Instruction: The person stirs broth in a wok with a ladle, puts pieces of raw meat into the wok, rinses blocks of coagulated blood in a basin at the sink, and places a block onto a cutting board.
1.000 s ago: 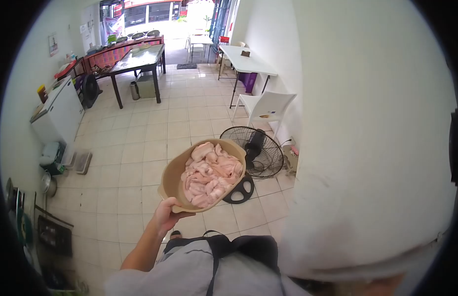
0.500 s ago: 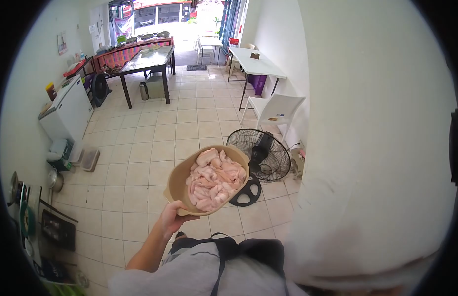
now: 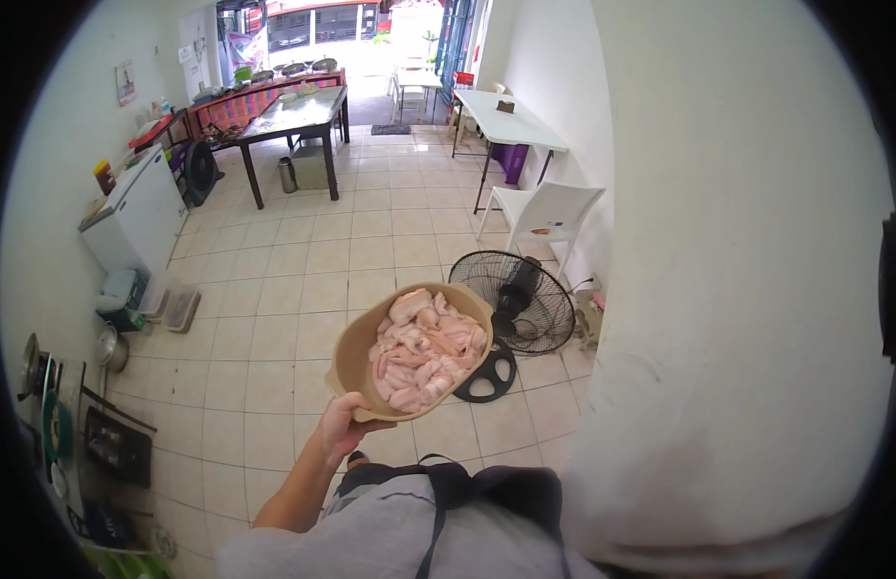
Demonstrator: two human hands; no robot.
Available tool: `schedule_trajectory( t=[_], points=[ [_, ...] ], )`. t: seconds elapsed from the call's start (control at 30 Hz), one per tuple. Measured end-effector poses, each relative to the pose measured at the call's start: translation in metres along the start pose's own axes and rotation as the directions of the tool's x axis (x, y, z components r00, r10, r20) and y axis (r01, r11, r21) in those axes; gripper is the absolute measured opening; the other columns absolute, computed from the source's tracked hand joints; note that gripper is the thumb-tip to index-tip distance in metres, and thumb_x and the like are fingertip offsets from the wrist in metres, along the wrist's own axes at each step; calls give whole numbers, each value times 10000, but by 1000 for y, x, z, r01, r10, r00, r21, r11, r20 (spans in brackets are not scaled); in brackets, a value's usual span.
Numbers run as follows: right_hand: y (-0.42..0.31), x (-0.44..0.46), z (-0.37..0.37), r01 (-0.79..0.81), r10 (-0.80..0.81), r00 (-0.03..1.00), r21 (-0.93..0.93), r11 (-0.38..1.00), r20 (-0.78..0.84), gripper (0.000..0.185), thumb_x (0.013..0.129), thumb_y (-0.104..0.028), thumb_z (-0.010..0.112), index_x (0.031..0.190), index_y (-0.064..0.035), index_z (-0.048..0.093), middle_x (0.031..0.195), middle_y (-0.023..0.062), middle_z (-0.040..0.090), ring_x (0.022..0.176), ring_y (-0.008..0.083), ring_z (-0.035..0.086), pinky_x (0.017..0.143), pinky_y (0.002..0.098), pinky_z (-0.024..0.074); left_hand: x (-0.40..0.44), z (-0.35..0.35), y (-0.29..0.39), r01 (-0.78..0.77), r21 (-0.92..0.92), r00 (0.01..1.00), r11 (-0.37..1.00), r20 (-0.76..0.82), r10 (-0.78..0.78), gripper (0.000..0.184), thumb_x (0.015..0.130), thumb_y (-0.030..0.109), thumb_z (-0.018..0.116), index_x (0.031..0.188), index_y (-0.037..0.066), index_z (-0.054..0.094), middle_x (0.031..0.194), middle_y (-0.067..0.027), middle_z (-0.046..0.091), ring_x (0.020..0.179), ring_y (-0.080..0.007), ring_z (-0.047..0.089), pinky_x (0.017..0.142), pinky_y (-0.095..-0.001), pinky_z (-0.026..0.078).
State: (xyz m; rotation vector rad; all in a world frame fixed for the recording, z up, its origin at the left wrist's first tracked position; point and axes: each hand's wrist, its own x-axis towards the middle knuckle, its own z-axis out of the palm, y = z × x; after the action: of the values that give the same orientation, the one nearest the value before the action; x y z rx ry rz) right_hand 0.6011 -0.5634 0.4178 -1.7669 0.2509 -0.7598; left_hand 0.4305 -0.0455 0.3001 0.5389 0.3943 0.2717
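A tan plastic basin (image 3: 350,355) is held out in front of my body, tipped slightly so its inside faces me. Pieces of raw chicken (image 3: 424,352), pale pink, fill much of it and lie toward its right side. My left hand (image 3: 344,425) grips the near rim at the handle, thumb on top and fingers underneath. My right hand does not show in the picture. Just beyond the basin's right side stands a black fan (image 3: 516,301) on the tiled floor (image 3: 265,338).
A white wall (image 3: 738,289) rises close on my right. Ahead stand a white chair (image 3: 545,214), a white table (image 3: 511,121) and a dark-legged table (image 3: 298,114). Along the left are a chest freezer (image 3: 139,217), plastic containers (image 3: 182,309) and a pot (image 3: 110,347).
The view has shifted slightly, so the room sits a little more to the right. My left hand keeps the same hold on the basin, and the chicken lies as before.
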Motion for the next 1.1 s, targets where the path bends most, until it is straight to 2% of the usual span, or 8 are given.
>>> schedule_trajectory(
  t=[0.53,0.9,1.1],
  points=[
    [16,-19,8,-50,45,997,80,996,57,223,906,-203,596,1069,-52,610,808,53,633,653,118,557,595,291,455,4,-7,-5,-14,29,1000,999,27,13,519,774,67,519,1280,-28,452,1219,-185,557,1102,-339,582,902,-537,516],
    [24,-20,31,-91,67,988,171,981,139,210,920,-198,584,1069,-51,604,789,46,620,627,112,537,573,286,445,7,-7,-18,-44,-50,999,998,-16,43,514,782,58,521,1280,-46,445,1235,-190,544,1112,-344,570,917,-550,507],
    [35,-12,52,-116,51,972,282,952,227,203,928,-195,578,1069,-51,601,778,42,614,613,108,527,560,284,439,32,-25,-48,-65,-117,998,991,-2,65,505,787,56,512,1277,-50,446,1223,-198,551,1105,-345,575,918,-543,508]
  ],
)
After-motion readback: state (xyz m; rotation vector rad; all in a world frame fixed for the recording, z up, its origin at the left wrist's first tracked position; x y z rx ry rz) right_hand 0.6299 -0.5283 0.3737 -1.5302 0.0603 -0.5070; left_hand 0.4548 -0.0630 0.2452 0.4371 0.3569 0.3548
